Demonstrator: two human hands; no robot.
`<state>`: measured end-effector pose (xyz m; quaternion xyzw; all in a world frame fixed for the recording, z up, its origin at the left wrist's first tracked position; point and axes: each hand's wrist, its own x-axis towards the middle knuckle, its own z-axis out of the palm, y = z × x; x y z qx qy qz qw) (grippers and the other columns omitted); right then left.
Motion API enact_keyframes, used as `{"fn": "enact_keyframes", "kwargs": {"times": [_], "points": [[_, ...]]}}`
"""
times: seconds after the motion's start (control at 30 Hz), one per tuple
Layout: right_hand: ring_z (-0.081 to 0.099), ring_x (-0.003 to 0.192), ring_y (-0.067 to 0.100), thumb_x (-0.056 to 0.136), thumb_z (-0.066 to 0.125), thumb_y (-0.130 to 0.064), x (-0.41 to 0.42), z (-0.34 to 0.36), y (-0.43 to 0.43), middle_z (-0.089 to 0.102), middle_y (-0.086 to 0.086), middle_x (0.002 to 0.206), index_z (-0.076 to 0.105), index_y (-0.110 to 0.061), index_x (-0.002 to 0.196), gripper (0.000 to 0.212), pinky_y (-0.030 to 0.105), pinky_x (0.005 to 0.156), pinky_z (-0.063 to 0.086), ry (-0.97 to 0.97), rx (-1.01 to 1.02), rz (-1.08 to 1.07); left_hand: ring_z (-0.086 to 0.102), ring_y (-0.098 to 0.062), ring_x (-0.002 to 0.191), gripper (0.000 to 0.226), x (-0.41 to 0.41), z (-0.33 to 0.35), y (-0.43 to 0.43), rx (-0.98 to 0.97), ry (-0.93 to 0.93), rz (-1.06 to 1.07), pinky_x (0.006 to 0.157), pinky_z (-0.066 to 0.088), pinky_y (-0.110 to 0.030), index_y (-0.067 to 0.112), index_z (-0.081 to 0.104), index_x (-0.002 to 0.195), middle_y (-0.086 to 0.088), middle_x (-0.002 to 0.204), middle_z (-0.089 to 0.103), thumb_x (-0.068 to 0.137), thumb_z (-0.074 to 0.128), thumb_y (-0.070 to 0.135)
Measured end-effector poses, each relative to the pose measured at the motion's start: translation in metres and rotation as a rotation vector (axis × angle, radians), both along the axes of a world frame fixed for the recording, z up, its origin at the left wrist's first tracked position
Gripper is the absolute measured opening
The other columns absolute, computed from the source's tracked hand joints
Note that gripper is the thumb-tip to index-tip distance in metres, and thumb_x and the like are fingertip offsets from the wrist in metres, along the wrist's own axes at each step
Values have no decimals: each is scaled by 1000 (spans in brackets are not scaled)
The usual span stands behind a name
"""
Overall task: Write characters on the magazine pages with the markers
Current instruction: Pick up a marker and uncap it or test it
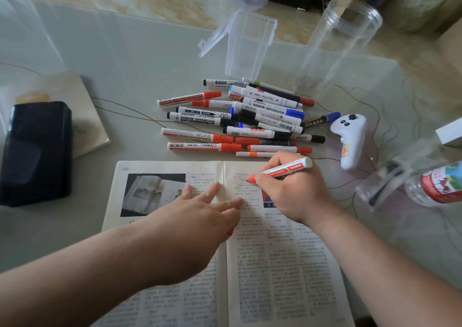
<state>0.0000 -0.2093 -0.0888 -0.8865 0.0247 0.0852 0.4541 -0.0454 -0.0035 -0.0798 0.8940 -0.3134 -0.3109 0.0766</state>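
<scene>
Right hand (292, 191) grips a red marker (285, 169) between thumb and curled fingers, over the top of the right page of the magazine (275, 264). The marker's long axis slants from its red tip, low and left on the paper near the gutter, up to its white butt at the far right. Left hand (200, 209) lies flat, fingers spread and straight, pressing across the gutter; a red bit shows under its near edge, too hidden to name. The magazine lies open, spine running near to far, its far edge just short of the pile of markers (237, 119). Bare table (125, 76) opens to the left as far as the pouch (37, 151). On the right, a controller (350, 139) and a bottle (435, 184) sit near the page edge.
</scene>
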Motion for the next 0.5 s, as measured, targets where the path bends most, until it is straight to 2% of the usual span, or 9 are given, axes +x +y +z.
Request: {"fn": "enact_keyframes", "kwargs": {"times": [0.13, 0.3, 0.43, 0.5], "points": [[58, 55, 2, 82, 80, -17, -4, 3, 4, 68, -8, 60, 71, -16, 68, 17, 11, 50, 40, 20, -18, 76, -15, -24, 152, 33, 0, -4, 1, -13, -5, 5, 121, 11, -64, 36, 34, 130, 23, 163, -7, 104, 39, 17], [62, 50, 13, 81, 79, -13, 2, 1, -1, 69, 6, 61, 66, -9, 71, 17, 21, 47, 46, 7, -14, -10, -15, -25, 152, 36, 1, -2, 0, 3, 6, -1, 121, 10, -64, 35, 33, 135, 23, 163, -8, 104, 39, 18], [62, 56, 4, 80, 81, -17, -1, 2, 0, 70, -5, 63, 68, -16, 65, 19, 18, 52, 46, 41, -21, 67, -15, -25, 152, 34, 0, -3, 1, -10, 2, 6, 121, 10, -64, 36, 34, 132, 22, 164, -6, 103, 40, 17], [67, 63, 12, 81, 80, -18, -1, 2, -1, 73, -3, 66, 71, -17, 68, 16, 28, 58, 54, 41, 6, 74, -15, -25, 152, 33, 0, -3, 1, -12, 4, 10, 121, 11, -64, 36, 34, 130, 23, 163, -7, 104, 40, 17]]}}
